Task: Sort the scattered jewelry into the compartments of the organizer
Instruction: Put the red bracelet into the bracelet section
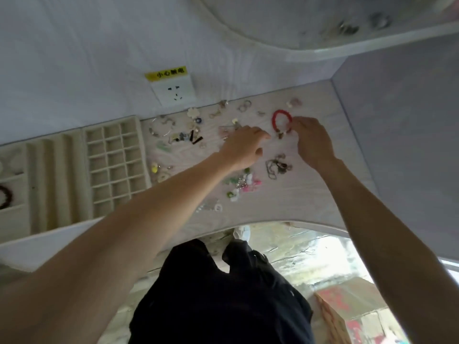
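Bracelet (282, 121) seen as red. Organizer (74, 170) seen as beige throughout, grid and slots alike. Dark brown beaded bracelet (5, 196) noted in organizer's left compartment. Surface (310, 194) shown pale with faint wood-grain pattern. Chain tangle (277, 166) seen as dark grey. Pink and green pieces (244, 182) noted in cluster. Socket (175, 91) seen as white, topped by yellow label (167, 74) with black characters. Wall (74, 58) seen as white.
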Demonstrator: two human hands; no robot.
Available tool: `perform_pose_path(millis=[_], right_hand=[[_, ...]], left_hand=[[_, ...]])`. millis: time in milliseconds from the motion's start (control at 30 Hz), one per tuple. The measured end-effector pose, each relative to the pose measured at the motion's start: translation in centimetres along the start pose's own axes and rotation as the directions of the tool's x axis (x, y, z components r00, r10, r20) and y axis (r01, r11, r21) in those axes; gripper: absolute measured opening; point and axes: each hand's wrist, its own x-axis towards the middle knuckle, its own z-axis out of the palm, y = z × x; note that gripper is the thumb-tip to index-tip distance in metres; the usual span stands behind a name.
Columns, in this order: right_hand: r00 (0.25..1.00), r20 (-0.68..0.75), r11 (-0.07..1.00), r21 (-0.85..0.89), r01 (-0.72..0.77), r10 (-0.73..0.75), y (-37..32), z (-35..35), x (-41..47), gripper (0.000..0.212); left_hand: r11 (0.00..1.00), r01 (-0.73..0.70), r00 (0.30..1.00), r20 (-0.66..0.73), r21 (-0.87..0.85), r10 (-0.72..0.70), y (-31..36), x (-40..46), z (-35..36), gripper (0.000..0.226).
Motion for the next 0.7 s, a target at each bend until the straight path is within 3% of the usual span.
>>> perform_pose_path(millis=[133, 300, 500, 600, 700], right_hand=[[0.998, 0.031, 0.998, 0.008, 0.061, -0.061, 2.2, 0.8, 1.1, 0.039], [0.996, -0.066, 0.993, 0.098, 0.064, -0.058, 3.0, 0.9, -0.9, 0.012], [0.991, -0.063, 0.979, 0.156, 0.128, -0.120, 4.4, 2.4, -3.1, 0.015], [0.997, -0.066, 0.887, 0.462, -0.006, 0.041, 3.4, 1.5, -3.3, 0.014], [0.971, -0.106, 0.698, 0.712, -0.076, 0.214, 0.8, -1.1, -3.1, 0.010]], left_hand=[[0.990, -0.037, 0.998, -0.038, 0.136, 0.042, 1.1, 2.7, 1.5, 0.053], [0.953, -0.090, 0.993, 0.096, 0.288, 0.064, 3.3, 5.8, 3.0, 0.052], [0.933, -0.127, 0.992, 0.063, 0.337, 0.112, 3.1, 6.8, 3.3, 0.032], [0.992, -0.051, 0.998, 0.028, 0.119, 0.048, 2.2, 6.4, 3.0, 0.020], [0.940, 0.076, 0.997, 0.000, -0.334, -0.080, 1.9, 4.0, 1.8, 0.015]])
